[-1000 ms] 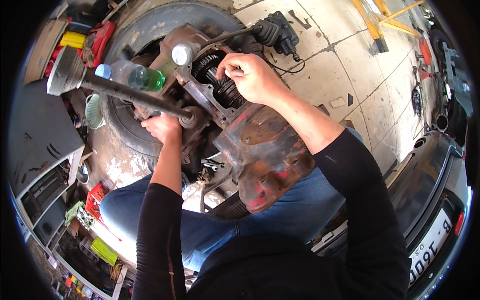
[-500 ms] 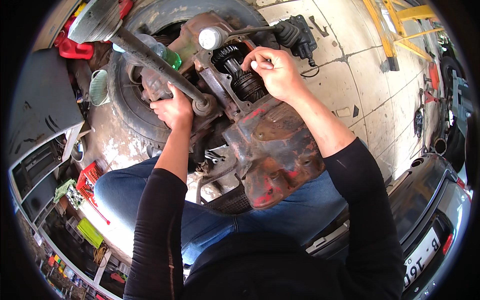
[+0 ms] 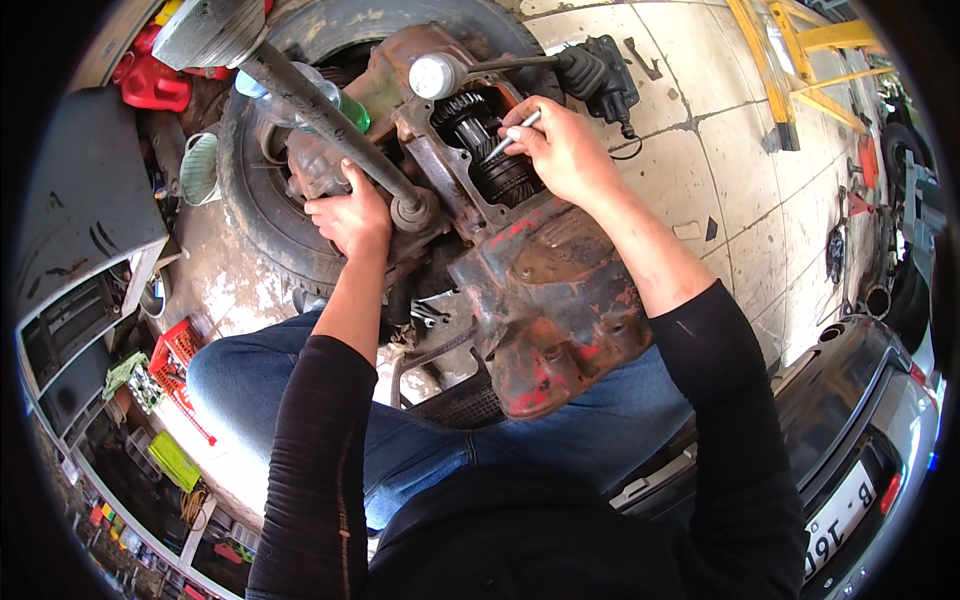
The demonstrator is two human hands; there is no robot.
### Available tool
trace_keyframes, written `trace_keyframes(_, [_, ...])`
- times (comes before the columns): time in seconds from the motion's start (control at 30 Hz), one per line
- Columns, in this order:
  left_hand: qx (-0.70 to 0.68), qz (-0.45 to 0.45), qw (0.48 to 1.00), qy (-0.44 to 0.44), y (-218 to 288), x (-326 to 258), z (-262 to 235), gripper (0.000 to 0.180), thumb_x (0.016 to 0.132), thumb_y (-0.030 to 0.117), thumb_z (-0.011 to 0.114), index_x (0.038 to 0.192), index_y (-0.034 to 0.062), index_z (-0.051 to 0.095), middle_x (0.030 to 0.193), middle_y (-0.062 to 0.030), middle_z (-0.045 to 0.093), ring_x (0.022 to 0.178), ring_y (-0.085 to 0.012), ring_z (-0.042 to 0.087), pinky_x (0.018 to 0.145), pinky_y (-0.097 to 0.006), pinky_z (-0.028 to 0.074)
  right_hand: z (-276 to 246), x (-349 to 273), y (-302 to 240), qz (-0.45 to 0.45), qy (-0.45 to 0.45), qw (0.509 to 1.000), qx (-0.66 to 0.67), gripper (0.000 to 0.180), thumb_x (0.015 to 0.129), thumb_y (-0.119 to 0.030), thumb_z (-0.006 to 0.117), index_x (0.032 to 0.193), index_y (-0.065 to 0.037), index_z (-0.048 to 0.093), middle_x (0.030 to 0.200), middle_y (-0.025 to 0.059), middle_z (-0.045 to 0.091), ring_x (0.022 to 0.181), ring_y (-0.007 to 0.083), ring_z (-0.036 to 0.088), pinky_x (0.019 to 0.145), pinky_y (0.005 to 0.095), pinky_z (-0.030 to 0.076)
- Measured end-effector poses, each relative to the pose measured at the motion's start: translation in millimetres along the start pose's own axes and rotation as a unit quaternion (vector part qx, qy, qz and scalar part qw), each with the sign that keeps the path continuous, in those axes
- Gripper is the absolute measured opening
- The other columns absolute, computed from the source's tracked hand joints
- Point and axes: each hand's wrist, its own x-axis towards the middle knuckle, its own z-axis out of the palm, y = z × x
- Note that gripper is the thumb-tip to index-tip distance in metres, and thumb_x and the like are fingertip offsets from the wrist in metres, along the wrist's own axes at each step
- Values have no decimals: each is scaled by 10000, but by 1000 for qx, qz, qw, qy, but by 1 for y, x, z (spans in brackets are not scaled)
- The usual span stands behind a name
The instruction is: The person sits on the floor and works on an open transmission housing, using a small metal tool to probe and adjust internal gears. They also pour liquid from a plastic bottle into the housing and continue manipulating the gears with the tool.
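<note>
A rusty gearbox point(image 3: 560, 290) with red paint patches leans against my legs, its top opening showing dark gears point(image 3: 468, 125). My right hand point(image 3: 565, 155) pinches a thin silver metal rod point(image 3: 513, 137) over that opening. The rod slants, with its lower end close to the gears; whether it touches them I cannot tell. My left hand point(image 3: 352, 215) lies on the brown housing left of the opening, fingers apart. Beside it, a long dark shaft point(image 3: 335, 125) with a wide flared end slants up to the left. Part of that hand's thumb side is hard to make out.
Under the housing lies a large tyre point(image 3: 255, 215), with a green-and-clear bottle point(image 3: 352, 112) near the shaft. A gear lever assembly point(image 3: 600, 80) with a white knob lies beyond the opening. Yellow metal legs point(image 3: 765, 75) stand at right; a dark car point(image 3: 850, 400) is lower right.
The silver rod in my right hand now shows clearly, slanting over the gears. That hand has shifted slightly right and turned a little. My left hand stays on the housing.
</note>
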Motion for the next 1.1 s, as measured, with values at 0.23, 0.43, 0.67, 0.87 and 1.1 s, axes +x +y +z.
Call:
trace_keyframes(0.23, [8,13,1000,7,-5,4,6,984,906,739,587,1334,-118,364,1335,-371,517,1279,-503,541,1092,-554,459,-10,-2,-18,-46,-23,991,-122,136,1050,-112,632,1103,-15,711,905,81,775,856,169,765,802,295,581])
trace_keyframes(0.43, [3,13,1000,2,-3,2,3,984,910,738,579,1336,-121,362,1336,-375,514,1282,-505,538,1092,-555,459,-7,-9,-30,-102,-5,986,-135,127,1002,-154,687,1043,-39,722,713,203,665,627,352,670,599,441,490])
trace_keyframes(0.67, [8,15,1000,6,-7,5,5,992,913,737,574,1343,-129,355,1327,-378,515,1279,-507,538,1090,-555,461,-9,-8,-35,-111,-28,981,-158,95,996,-126,681,1033,-50,725,679,211,629,596,350,633,563,429,467])
trace_keyframes(0.87, [-4,11,1000,1,-3,1,4,996,917,738,566,1343,-136,352,1330,-377,513,1287,-506,531,1095,-551,455,-7,-7,-15,-131,-24,977,-166,124,1006,-162,695,1057,-60,745,692,136,671,574,214,605,580,360,459])
trace_keyframes(1.1, [4,14,1000,7,-4,3,5,989,920,739,560,1347,-128,349,1326,-377,519,1276,-506,540,1078,-556,469,-10,-7,-21,-122,-28,977,-171,103,983,-137,702,1031,-57,746,755,162,704,645,270,673,603,358,485])
